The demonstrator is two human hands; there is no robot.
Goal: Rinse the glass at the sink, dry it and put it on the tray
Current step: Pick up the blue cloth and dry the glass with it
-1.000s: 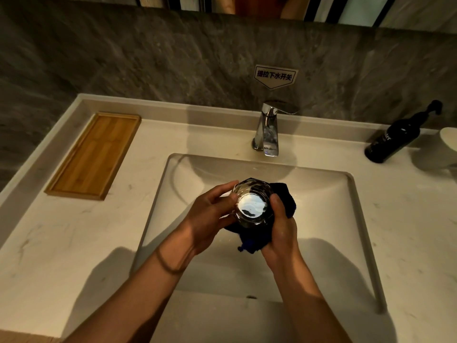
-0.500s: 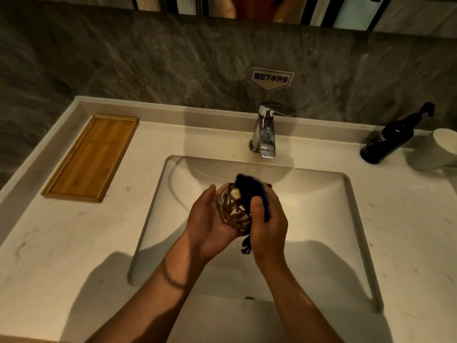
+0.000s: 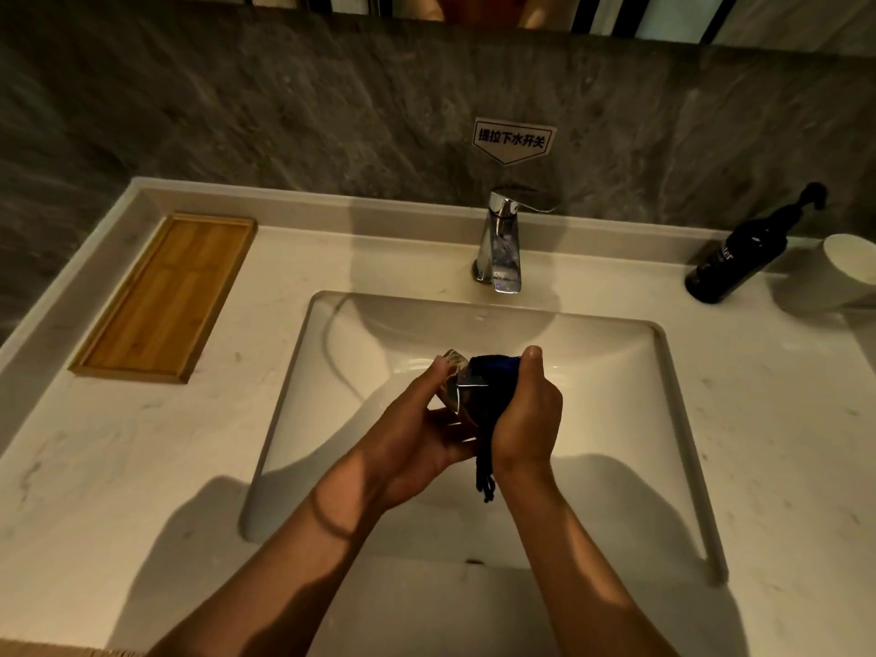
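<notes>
Over the white sink basin (image 3: 616, 419), my left hand (image 3: 417, 429) grips a clear faceted glass (image 3: 455, 381), tilted on its side. My right hand (image 3: 526, 410) presses a dark blue cloth (image 3: 493, 377) against the glass; a fringed end of the cloth hangs down below my right wrist. Most of the glass is hidden by my fingers and the cloth. The wooden tray (image 3: 166, 301) lies on the counter at the back left, with nothing on it.
A chrome faucet (image 3: 500, 244) stands behind the basin, no water running. A black pump bottle (image 3: 739, 258) and a white cup (image 3: 848, 272) sit at the back right. The pale marble counter (image 3: 118, 467) surrounds the sink.
The glass has turned from mouth-up to lying on its side between my hands. My right hand has wrapped the cloth over it, and both hands have shifted slightly away from me.
</notes>
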